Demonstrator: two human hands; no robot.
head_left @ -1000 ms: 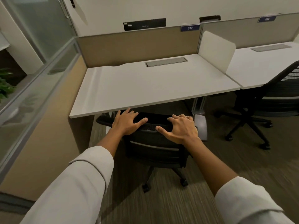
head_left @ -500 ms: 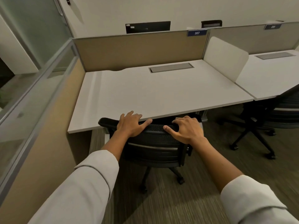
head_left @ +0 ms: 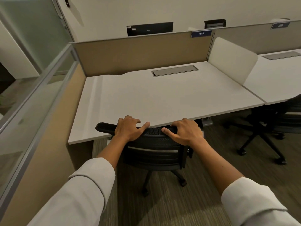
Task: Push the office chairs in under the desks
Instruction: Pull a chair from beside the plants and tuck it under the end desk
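Observation:
A black mesh-backed office chair (head_left: pixel 154 152) stands at the front edge of the white desk (head_left: pixel 162 98) labelled 307, its seat hidden under the desktop. My left hand (head_left: pixel 128 129) grips the top of the backrest toward its left end. My right hand (head_left: pixel 184 131) grips the same top edge toward its right end. The top of the backrest sits right at the desk's front edge. A second black office chair (head_left: pixel 275 128) stands to the right, partly under the neighbouring white desk (head_left: pixel 273 85), with its wheeled base out on the floor.
A tan partition (head_left: pixel 143 54) closes the back of the desk and a glass-topped divider (head_left: pixel 32 98) runs along the left. A white side screen (head_left: pixel 231 59) separates the two desks. Striped dark carpet (head_left: pixel 162 206) covers the floor around me.
The chair has rolled forward under the desk with both hands on its backrest. The backrest top now meets the desk edge, and my view has come closer.

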